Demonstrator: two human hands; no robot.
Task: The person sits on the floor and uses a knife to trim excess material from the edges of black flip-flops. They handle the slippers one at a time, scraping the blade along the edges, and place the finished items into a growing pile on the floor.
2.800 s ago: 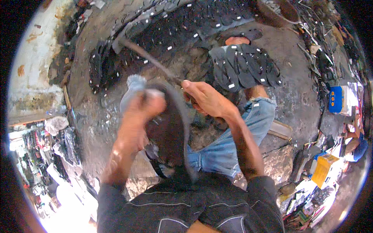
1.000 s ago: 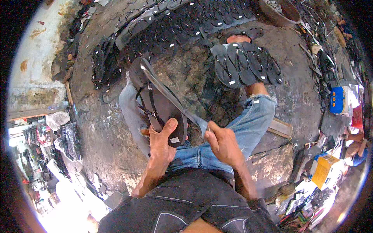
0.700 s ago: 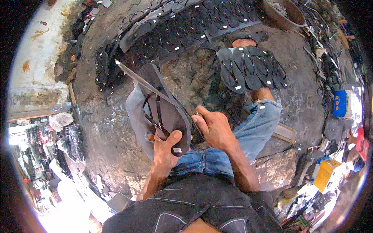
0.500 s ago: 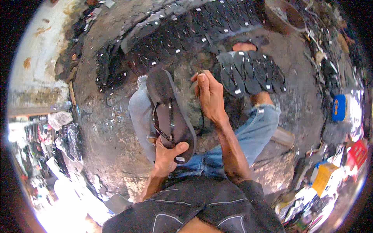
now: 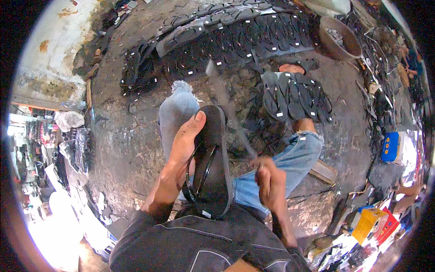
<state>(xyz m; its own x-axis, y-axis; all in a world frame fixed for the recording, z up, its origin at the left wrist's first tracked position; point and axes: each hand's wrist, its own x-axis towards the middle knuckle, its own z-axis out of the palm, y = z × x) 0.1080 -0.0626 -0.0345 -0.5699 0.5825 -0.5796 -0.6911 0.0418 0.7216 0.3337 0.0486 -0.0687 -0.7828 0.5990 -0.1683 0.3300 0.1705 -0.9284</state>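
Observation:
A black flip-flop (image 5: pixel 213 136) is gripped by my left hand (image 5: pixel 183 143) along its left edge, the thumb lying over the upper end. Its glossy black strap (image 5: pixel 206 174) loops out over the left side, and a small white sticker sits at the lower end. My right hand (image 5: pixel 270 181) is closed in a fist to the right of the sole. From it a long thin grey tool (image 5: pixel 231 113) slants up and left to a pale tip, past the sole's upper right edge. Motion blurs the tool, so its exact kind does not show.
Flip-flops in rows (image 5: pixel 235 43) cover the far ground. Several more black flip-flops (image 5: pixel 294 97) rest across my right lower leg. A round basin (image 5: pixel 340 38) stands far right. At right lie a blue box (image 5: pixel 392 147) and a yellow box (image 5: pixel 369 224); a wooden block (image 5: pixel 324 172) lies by my knee.
My left hand has shifted from the flip-flop's lower end to its upper end, and the flip-flop is closer to my body. My right hand has moved down and right; the long tool now shows.

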